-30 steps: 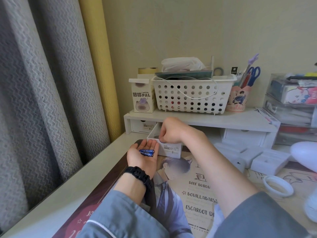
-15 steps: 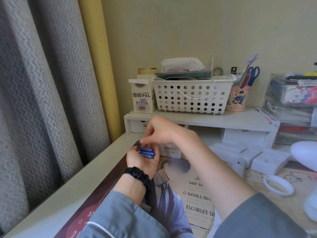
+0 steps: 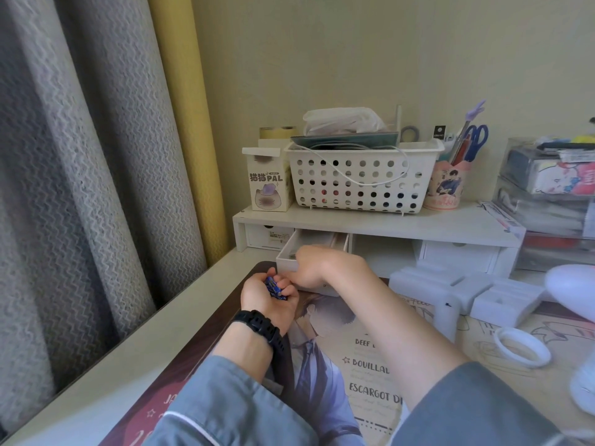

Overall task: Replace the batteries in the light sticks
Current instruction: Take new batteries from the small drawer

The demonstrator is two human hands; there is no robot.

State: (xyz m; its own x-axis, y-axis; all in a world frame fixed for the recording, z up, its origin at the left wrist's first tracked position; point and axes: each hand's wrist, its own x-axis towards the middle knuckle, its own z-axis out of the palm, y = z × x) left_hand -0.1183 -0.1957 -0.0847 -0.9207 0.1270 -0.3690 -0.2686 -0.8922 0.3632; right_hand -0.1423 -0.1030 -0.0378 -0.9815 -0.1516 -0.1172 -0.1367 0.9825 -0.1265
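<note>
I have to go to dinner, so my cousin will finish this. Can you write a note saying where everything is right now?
Left hand: above the illustrated desk mat, fingers curled round small blue cylindrical batteries.
Right hand: at the pulled-out small white drawer under the white desk shelf. Its fingers are hidden, so I cannot tell if it grips anything.
Done: batteries gathered in the left hand.
Left: fit them in the light sticks. The pale rounded plastic piece at the right edge may be one. Then close the drawer.
</note>
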